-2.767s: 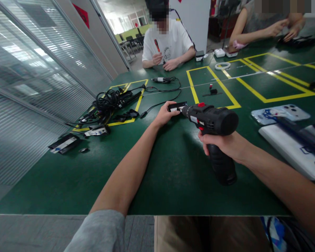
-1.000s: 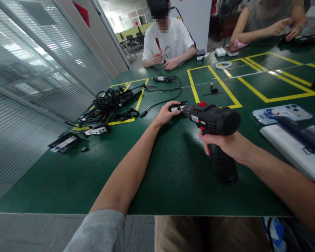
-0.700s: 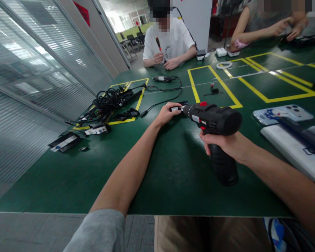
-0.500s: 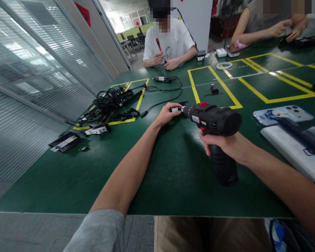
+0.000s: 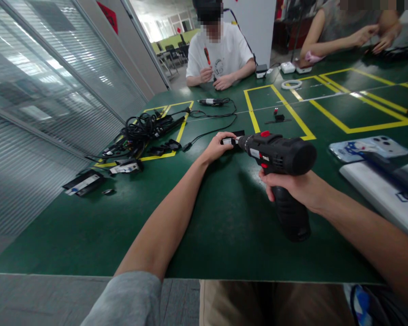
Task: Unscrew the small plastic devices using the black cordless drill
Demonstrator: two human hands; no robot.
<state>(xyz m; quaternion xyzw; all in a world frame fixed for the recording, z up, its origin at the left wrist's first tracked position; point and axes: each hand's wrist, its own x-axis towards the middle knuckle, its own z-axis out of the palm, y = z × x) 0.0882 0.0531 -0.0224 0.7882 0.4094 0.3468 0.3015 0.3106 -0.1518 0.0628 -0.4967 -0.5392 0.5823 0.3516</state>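
Observation:
My right hand point(image 5: 292, 185) is wrapped round the handle of a black cordless drill point(image 5: 275, 151) with red switches. The drill lies level and its chuck points left, the tip meeting a small black part with a white label point(image 5: 228, 141). My left hand point(image 5: 219, 146) grips that part from the left and rests on the green table point(image 5: 207, 217). My fingers hide much of the part, and I cannot tell its exact kind. Just behind it lies a flat black piece point(image 5: 238, 133).
To the left lie a heap of black cables point(image 5: 146, 129), a labelled black box point(image 5: 85, 182) and a small loose piece point(image 5: 108, 192). A phone point(image 5: 367, 148) and a white case point(image 5: 377, 194) are on the right. Across the table a person point(image 5: 221, 54) holds a red screwdriver point(image 5: 207, 55).
Both hands, the drill and the held part stay almost where they were. The view has shifted very slightly.

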